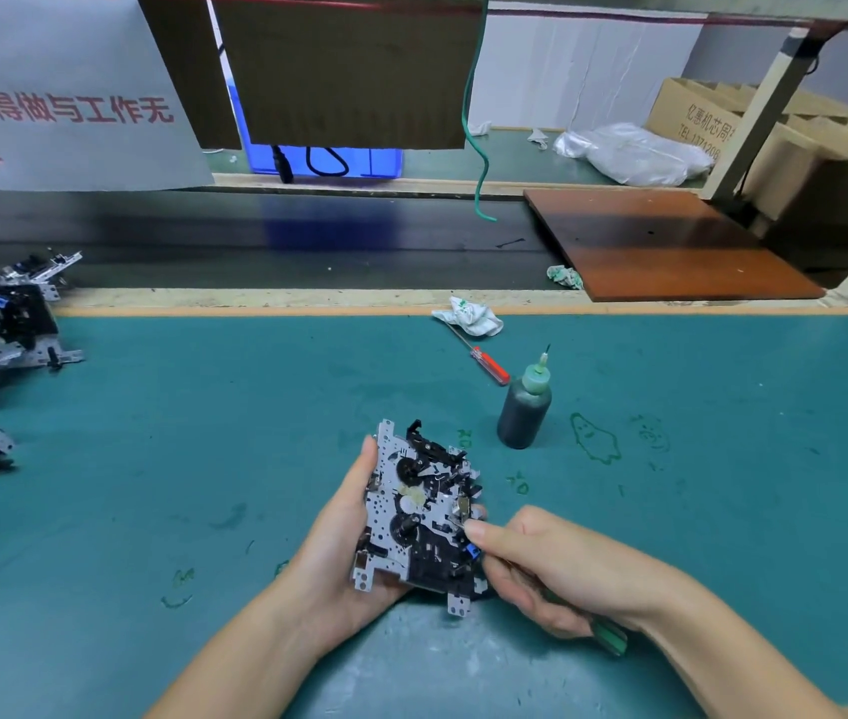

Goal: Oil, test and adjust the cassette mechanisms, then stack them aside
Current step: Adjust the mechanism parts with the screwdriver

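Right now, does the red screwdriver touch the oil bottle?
Cannot tell. In the head view the red screwdriver handle's end meets the oil bottle shoulder, with no gap and no plain contact visible.

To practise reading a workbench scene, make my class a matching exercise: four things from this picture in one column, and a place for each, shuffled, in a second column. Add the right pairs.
Things
1. cassette mechanism
2. oil bottle
3. red-handled screwdriver
4. green-handled tool

Places
A. lying on the green mat, tip near a crumpled white cloth
B. gripped in the right hand
C. held up in the left hand
D. standing upright on the green mat, beyond the hands

Pairs: 1-C, 2-D, 3-A, 4-B
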Demonstrator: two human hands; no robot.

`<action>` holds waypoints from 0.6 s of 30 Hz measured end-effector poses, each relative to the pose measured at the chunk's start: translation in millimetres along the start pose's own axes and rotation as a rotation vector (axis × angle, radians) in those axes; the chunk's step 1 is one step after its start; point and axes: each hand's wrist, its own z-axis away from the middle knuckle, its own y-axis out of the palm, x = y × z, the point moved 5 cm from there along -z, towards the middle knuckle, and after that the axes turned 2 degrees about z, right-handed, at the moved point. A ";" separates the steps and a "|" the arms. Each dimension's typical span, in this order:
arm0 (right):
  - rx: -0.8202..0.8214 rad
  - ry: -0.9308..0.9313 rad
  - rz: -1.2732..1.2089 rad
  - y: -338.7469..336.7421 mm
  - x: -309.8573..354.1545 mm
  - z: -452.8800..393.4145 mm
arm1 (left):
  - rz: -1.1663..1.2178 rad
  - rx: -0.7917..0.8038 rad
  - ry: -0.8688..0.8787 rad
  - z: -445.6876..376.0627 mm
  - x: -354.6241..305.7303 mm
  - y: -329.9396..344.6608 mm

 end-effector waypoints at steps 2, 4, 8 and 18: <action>-0.001 0.001 -0.006 -0.9 -0.1 -0.8 | 0.000 -0.002 0.004 -0.7 0.2 0.6; 0.005 0.011 0.006 -1.7 -0.8 -2.4 | 0.002 0.009 0.008 -1.8 0.1 1.4; 0.051 0.035 0.032 -3.1 -3.5 -4.9 | 0.001 0.026 0.007 -2.7 0.4 2.6; -0.089 -0.078 0.267 -2.8 2.9 -1.4 | 0.000 0.030 0.006 3.1 0.0 3.9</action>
